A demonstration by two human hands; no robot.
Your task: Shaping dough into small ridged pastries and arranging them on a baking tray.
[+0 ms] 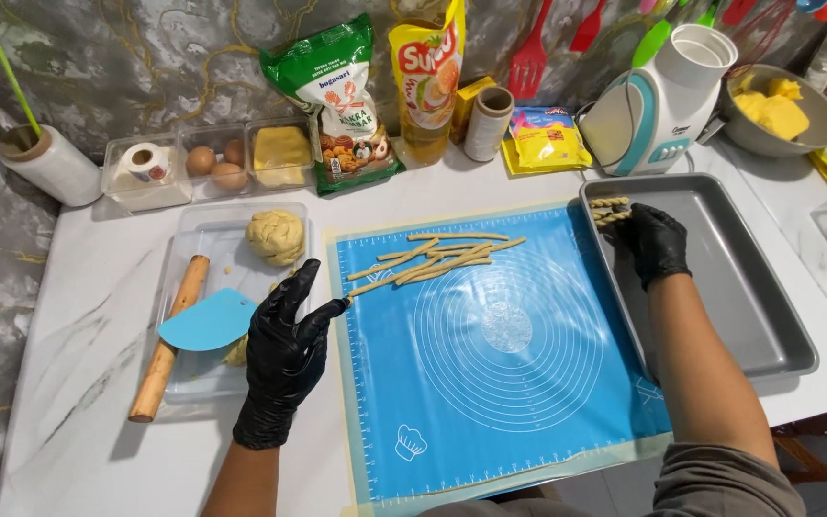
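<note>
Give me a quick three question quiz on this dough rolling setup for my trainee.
1. True or false: the right hand rests inside the metal tray.
2. The left hand touches what? A) rolling pin B) dough strip C) eggs
3. What colour is the baking mat?

Key: 1 true, beside the twisted dough sticks. 2 B. 3 blue.

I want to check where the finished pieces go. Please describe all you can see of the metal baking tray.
The baking tray is a rectangular grey metal pan with raised, rounded rims, lying flat on the white counter, right of the blue mat. It is mostly bare; two twisted dough sticks lie in its far left corner, where the gloved right hand reaches in.
</note>
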